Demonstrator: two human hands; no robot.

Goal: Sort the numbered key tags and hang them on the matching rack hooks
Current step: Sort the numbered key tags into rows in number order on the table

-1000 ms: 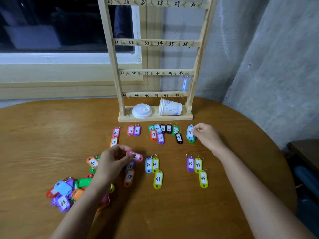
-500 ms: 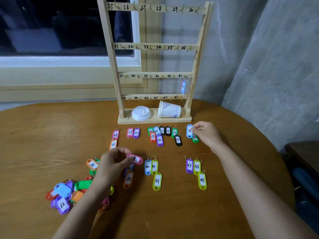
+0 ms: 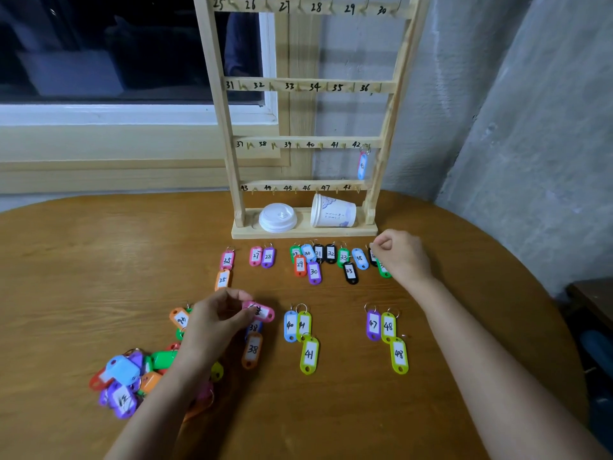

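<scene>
Sorting was well on; hanging had barely begun. Only one tag was up on the wooden rack (image 3: 221, 127): a blue tag (image 3: 362, 167) on the 42 hook, its no. too small to read for sure. Every other hook I could see was bare.

On the table (image 3: 83, 260) the sorted tags lay grouped by no. The far row read 25, 25, 27, 28, 29, 30, 30, 31, 32, 33, 33, then a blue one I took for 35. The near row read 38, 38, 40, 41, 41, 47, 48, 48. To do yet: the unsorted heap (image 3: 129, 376) by my L forearm, then hang the lot.

My L hand (image 3: 212, 323) pinched a pink tag (image 3: 262, 312) btwn thumb and fingertips, right by the two 38s; its no. was blurred. My R hand (image 3: 403, 257) sat at the right end of the far row, fingers curled over a black tag (image 3: 373, 256) and a green tag (image 3: 384, 272). I couldn't tell if it gripped anything.

The rack rails were handwritten in black: 25–30, 31–36, 37–42, 43–48. On the rack base sat a white lid (image 3: 278, 218) and a paper cup (image 3: 333, 212) on its side, w/ faint purple print I couldn't read.
</scene>
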